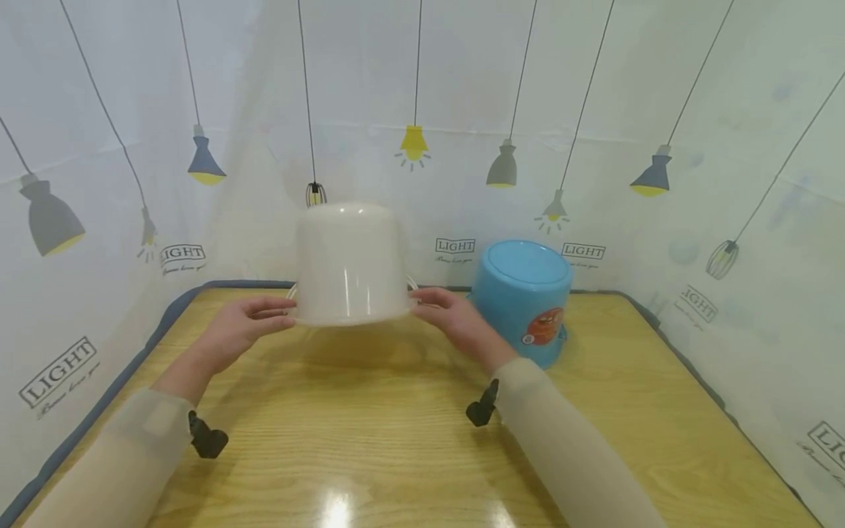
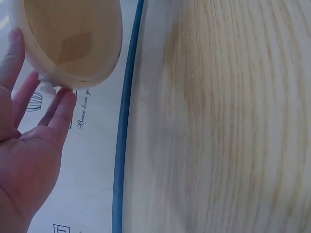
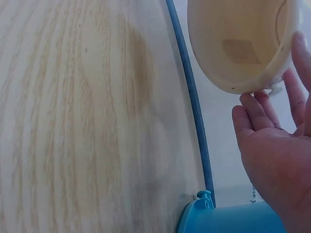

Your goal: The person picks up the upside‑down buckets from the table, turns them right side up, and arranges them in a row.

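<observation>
A person is holding a white bucket (image 1: 352, 268) upside down over the far part of the counter (image 1: 370, 433); its mouth is facing down and its rim (image 2: 85, 79) is hanging clear of the wood. The left hand (image 1: 240, 326) is gripping the rim at one side, and the right hand (image 1: 455, 315) is gripping it at the opposite side. A blue bucket (image 1: 505, 297) is standing upside down on the counter just beyond the right wrist, which is partly covering it.

For a steady carry, I judge, both hands should be bearing equal weight and moving at one pace, so that the rim is running level. The fingers should be supporting the rim itself rather than hanging on the thin handle (image 1: 291, 290) or the small lug (image 2: 47, 88), which are probably giving way more easily. The right side is calling for more care, since the blue bucket is leaving that hand little room.

Both arms are reaching forward and converging on the bucket. The palms are facing inward; on each hand the thumb is lying against the rim, and the other fingertips are bracing around the lug. The left wrist is bending slightly in, while the right forearm is slanting in across the front of the blue bucket.
</observation>
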